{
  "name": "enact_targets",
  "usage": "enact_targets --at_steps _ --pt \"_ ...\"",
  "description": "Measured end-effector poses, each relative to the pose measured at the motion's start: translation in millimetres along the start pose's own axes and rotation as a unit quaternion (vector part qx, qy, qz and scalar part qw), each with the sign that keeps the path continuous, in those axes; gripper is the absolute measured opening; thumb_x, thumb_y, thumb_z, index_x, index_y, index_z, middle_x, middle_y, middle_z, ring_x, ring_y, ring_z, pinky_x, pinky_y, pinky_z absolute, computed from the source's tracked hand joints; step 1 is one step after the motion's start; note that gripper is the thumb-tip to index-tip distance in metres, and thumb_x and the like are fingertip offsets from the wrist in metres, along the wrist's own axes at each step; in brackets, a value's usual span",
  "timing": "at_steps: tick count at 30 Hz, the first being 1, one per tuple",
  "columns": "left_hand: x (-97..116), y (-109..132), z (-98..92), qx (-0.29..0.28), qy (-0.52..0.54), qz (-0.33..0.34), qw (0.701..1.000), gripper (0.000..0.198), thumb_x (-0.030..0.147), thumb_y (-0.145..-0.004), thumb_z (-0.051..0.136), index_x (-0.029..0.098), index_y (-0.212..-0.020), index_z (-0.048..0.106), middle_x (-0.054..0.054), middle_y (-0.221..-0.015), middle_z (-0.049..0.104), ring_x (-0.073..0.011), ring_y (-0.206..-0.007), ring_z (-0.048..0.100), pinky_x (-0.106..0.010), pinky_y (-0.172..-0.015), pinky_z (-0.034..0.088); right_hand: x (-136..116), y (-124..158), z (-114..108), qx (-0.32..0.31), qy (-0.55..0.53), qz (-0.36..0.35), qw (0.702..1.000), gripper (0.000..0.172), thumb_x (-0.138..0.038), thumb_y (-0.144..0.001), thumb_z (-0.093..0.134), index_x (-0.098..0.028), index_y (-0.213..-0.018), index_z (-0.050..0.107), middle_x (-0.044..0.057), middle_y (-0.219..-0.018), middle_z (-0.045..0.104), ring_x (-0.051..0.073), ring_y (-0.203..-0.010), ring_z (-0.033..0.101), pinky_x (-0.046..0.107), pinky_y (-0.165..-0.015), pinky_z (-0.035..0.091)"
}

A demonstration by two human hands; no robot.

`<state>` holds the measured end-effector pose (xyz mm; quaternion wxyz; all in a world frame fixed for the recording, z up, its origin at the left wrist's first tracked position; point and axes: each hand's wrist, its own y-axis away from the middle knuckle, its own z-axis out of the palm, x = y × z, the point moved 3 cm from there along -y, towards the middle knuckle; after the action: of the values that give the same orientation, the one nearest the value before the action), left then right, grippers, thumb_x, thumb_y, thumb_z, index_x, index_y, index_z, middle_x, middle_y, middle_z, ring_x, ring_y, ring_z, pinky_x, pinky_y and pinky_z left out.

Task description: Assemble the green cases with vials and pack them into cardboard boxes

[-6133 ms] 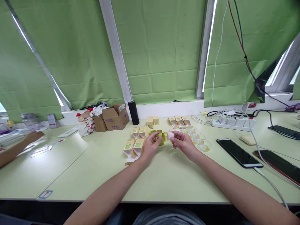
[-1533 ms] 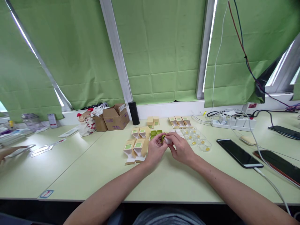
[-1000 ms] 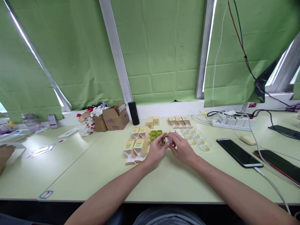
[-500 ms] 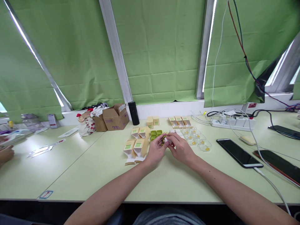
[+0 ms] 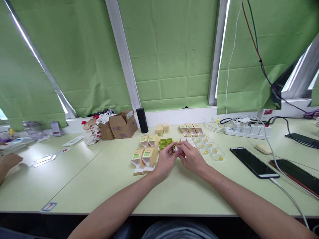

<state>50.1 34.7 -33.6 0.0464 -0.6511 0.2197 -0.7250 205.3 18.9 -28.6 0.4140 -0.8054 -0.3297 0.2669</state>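
Observation:
My left hand [image 5: 166, 157] is closed around a small green container [image 5: 174, 148]. From the other side, the fingers of my right hand [image 5: 191, 155] pinch a small white piece [image 5: 177, 149] at that container; my fingers hide much of both. Just behind the left hand stand several green square cups [image 5: 165, 142]. To its left are opened cream cartons with green windows [image 5: 149, 156], their flaps toward me. Beside the right hand lie several clear plastic cups [image 5: 205, 146], each with a yellow spot inside.
More cartons [image 5: 191, 129] stand farther back. A black cylinder [image 5: 142, 120] and a brown cardboard box [image 5: 124, 124] are near the wall. At right lie a phone [image 5: 254, 162] with its cable and a power strip [image 5: 246, 130]. Another person's hand [image 5: 10, 162] is at far left.
My two hands stay almost in the same place, with the green container and white piece between them. At far left, the other person's hand has moved farther into view, toward the right.

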Motion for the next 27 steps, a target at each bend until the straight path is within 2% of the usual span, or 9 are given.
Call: enact_targets --at_steps 8,15,22,27 --pt "2.6 0.5 0.5 0.004 -0.001 -0.002 1.000 0.054 0.035 -0.084 0.089 0.012 -0.130 0.072 -0.018 -0.129 0.077 -0.0306 -0.125 0.073 -0.046 -0.114 0.058 1.5 0.2 1.6 -0.005 0.006 0.007 1.000 0.022 -0.006 -0.096 0.057 -0.020 -0.112 0.064 0.012 -0.112 0.070 0.021 -0.082 0.072 0.031 -0.065 0.060" --pt "-1.2 -0.7 -1.0 0.003 0.017 0.002 1.000 0.056 0.035 -0.083 0.090 0.013 -0.131 0.073 -0.018 -0.130 0.077 -0.0313 -0.127 0.072 -0.048 -0.116 0.056 2.9 2.2 2.9 -0.004 -0.009 0.018 1.000 0.025 -0.007 -0.096 0.056 -0.021 -0.116 0.064 0.012 -0.113 0.071 0.020 -0.080 0.071 0.032 -0.064 0.061" --pt "-8.1 -3.2 -3.2 0.004 0.040 -0.023 0.999 0.061 0.037 -0.080 0.092 0.013 -0.133 0.074 -0.017 -0.129 0.078 -0.0320 -0.123 0.074 -0.048 -0.109 0.060 5.2 3.6 -0.2 -0.019 -0.067 0.033 0.997 0.039 -0.009 -0.096 0.058 -0.024 -0.133 0.059 0.016 -0.133 0.068 0.029 -0.113 0.072 0.041 -0.081 0.067" --pt "-7.6 -4.4 -5.2 -0.006 0.041 -0.032 0.999 0.060 0.039 -0.080 0.092 0.015 -0.133 0.075 -0.016 -0.128 0.079 -0.0322 -0.122 0.074 -0.048 -0.109 0.060 6.0 3.1 0.2 -0.032 -0.089 0.041 0.995 0.049 -0.012 -0.097 0.061 -0.025 -0.143 0.052 0.015 -0.132 0.068 0.027 -0.103 0.072 0.046 -0.089 0.065"
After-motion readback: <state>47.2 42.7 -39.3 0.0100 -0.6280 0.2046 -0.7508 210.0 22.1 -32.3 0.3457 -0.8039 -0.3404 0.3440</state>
